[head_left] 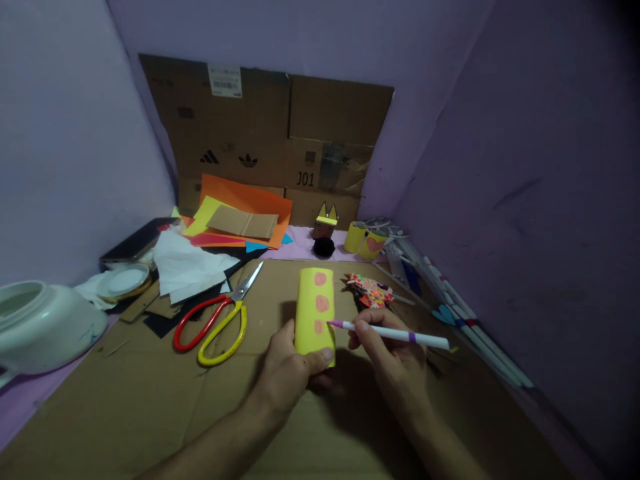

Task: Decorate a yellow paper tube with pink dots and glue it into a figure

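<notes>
My left hand [295,370] grips the lower end of a yellow paper-covered tube [307,313], its thumb across the front. Down the tube's face runs a column of pinkish-red spots, the lowest one small and squarish. Between the thumb and fingers of my right hand [387,347] is a white marker pen [400,334] with a purple tip and purple band. That tip points left and meets, or nearly meets, the tube's right side by the lowest spot. Scissors [233,303] with one red and one yellow handle lie partly spread to the left.
Orange, yellow and white paper [190,263] is piled at the back left. A white ceramic pot [47,327] stands far left. Behind the tube are a small eared figure [326,222] and yellow rolls [371,245]. Floral-patterned pieces [370,291] and several markers [480,333] lie right.
</notes>
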The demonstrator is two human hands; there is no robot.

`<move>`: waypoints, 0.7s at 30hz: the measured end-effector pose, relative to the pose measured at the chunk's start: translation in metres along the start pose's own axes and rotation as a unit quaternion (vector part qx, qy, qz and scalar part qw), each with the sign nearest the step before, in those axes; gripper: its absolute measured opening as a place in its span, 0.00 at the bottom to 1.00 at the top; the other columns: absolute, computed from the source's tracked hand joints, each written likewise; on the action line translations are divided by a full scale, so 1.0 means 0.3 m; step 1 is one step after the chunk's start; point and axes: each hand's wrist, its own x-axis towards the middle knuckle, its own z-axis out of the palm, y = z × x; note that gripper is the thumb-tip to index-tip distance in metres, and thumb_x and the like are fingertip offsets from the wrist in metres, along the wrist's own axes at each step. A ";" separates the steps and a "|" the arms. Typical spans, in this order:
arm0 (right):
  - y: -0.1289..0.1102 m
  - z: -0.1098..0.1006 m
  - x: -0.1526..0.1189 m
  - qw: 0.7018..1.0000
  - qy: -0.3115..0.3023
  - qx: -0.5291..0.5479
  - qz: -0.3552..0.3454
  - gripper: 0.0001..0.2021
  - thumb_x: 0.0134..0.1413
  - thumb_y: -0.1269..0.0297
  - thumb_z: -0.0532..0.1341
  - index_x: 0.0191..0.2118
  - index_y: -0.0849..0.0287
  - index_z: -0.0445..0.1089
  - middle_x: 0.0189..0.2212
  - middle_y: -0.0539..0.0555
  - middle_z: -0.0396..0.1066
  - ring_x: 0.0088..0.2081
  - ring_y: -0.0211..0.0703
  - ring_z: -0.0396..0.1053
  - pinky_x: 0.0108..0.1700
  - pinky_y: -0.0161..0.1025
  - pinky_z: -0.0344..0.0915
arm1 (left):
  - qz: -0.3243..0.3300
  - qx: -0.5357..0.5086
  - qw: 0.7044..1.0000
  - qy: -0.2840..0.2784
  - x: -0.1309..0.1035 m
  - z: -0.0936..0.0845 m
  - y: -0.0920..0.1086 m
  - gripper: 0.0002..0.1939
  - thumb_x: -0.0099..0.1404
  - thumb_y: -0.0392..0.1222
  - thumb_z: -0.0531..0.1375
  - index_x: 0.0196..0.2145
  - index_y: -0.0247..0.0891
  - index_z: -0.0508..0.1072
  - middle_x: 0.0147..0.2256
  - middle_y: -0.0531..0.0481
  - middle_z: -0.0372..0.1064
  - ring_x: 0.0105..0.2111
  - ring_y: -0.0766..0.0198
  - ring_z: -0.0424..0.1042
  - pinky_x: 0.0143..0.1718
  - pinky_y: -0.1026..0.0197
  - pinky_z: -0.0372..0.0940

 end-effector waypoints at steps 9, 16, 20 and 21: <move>-0.001 0.002 0.002 0.999 -0.001 0.018 -0.031 0.09 0.51 0.61 0.58 0.24 0.57 0.67 0.16 0.48 0.66 0.19 0.38 0.63 0.20 0.33 0.59 | -0.005 -0.003 1.000 0.005 0.001 0.003 0.004 0.23 0.41 0.37 0.68 0.37 0.33 0.68 0.28 0.50 0.69 0.25 0.63 0.69 0.21 0.63 0.68; 0.013 0.002 0.000 0.999 -0.006 -0.023 -0.042 0.09 0.52 0.61 0.58 0.25 0.58 0.68 0.17 0.49 0.68 0.20 0.39 0.64 0.22 0.33 0.60 | -0.005 0.004 1.000 -0.002 0.002 0.001 0.005 0.23 0.42 0.37 0.67 0.38 0.32 0.68 0.28 0.49 0.68 0.24 0.63 0.68 0.20 0.63 0.67; 0.027 0.003 -0.005 0.999 -0.012 -0.017 -0.030 0.10 0.53 0.60 0.58 0.25 0.57 0.68 0.17 0.48 0.67 0.20 0.38 0.63 0.22 0.33 0.58 | -0.004 0.008 1.000 0.000 -0.001 -0.001 0.004 0.24 0.42 0.37 0.67 0.38 0.32 0.68 0.29 0.48 0.69 0.26 0.63 0.69 0.21 0.63 0.67; 0.030 0.004 -0.006 0.999 -0.014 -0.010 -0.028 0.10 0.53 0.60 0.58 0.25 0.57 0.68 0.17 0.48 0.66 0.20 0.38 0.62 0.22 0.33 0.57 | -0.004 0.009 1.000 0.000 -0.001 -0.001 0.003 0.23 0.43 0.37 0.67 0.38 0.32 0.68 0.29 0.48 0.69 0.26 0.63 0.69 0.21 0.63 0.68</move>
